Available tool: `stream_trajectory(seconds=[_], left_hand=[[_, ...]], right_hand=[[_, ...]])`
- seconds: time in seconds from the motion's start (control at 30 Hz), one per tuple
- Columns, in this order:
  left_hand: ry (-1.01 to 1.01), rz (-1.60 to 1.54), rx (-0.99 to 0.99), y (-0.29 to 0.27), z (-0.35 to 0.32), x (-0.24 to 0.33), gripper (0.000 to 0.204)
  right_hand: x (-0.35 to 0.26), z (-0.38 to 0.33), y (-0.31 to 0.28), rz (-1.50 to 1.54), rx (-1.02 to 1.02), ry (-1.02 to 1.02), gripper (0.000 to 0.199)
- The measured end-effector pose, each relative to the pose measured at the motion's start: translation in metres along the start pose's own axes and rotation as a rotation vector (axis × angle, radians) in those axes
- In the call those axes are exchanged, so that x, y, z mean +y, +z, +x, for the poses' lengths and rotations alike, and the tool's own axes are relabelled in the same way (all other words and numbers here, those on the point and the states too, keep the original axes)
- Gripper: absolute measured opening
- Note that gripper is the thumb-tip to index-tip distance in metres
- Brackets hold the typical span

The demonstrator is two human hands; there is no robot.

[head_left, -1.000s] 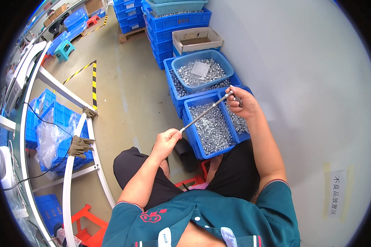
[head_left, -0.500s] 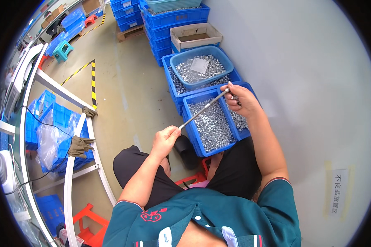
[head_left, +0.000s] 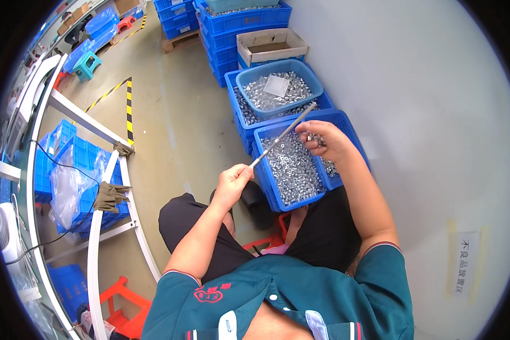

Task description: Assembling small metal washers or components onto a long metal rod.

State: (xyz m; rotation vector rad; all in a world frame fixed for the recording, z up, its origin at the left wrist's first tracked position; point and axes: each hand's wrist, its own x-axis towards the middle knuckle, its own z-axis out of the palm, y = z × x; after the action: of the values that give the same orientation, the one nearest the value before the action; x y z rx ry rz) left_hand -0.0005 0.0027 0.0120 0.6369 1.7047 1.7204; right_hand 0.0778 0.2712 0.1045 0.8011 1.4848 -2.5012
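My left hand (head_left: 233,184) is closed around the lower end of a thin grey metal rod (head_left: 293,126), which slants up and to the right over the blue bins. Midway along the rod there is a slightly brighter spot that I cannot make out. Beside the rod's upper part, my right hand (head_left: 330,140) is apart from it, fingers curled around several small metal nuts (head_left: 314,137). Under both hands lies a blue divided bin (head_left: 273,195) filled with small shiny metal nuts (head_left: 293,173). Part of its right compartment is hidden by my right hand and forearm.
Behind the bin, a light-blue basin (head_left: 317,93) of metal parts with a white card (head_left: 276,86) rests on another bin. Farther back are a cardboard box (head_left: 272,45) and stacked blue crates (head_left: 243,25). A white frame (head_left: 93,260) with gloves (head_left: 112,196) stands left; a wall (head_left: 430,141) rises right.
My right hand has come off the rod's far end and moved slightly down, leaving the tip bare. My left hand has shifted a little up and right, tilting the rod more steeply.
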Motion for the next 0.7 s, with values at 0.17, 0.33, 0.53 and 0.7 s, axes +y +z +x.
stream_trajectory(seconds=[0.17,0.33,0.53,0.7], left_hand=[[-0.011,-0.006,0.030,-0.005,-0.002,0.001,0.024],[-0.019,0.021,0.028,-0.009,-0.005,0.003,0.024],[-0.002,0.109,0.030,-0.011,-0.010,0.001,0.025],[0.005,0.130,0.021,-0.009,-0.010,-0.001,0.024]], right_hand=[[-0.003,0.004,-0.005,0.199,0.062,-0.052,0.025],[-0.003,0.007,-0.019,0.326,-0.002,-0.133,0.027],[-0.008,0.005,-0.021,0.570,0.032,-0.168,0.032],[-0.006,0.006,-0.031,0.529,-0.017,-0.245,0.036]])
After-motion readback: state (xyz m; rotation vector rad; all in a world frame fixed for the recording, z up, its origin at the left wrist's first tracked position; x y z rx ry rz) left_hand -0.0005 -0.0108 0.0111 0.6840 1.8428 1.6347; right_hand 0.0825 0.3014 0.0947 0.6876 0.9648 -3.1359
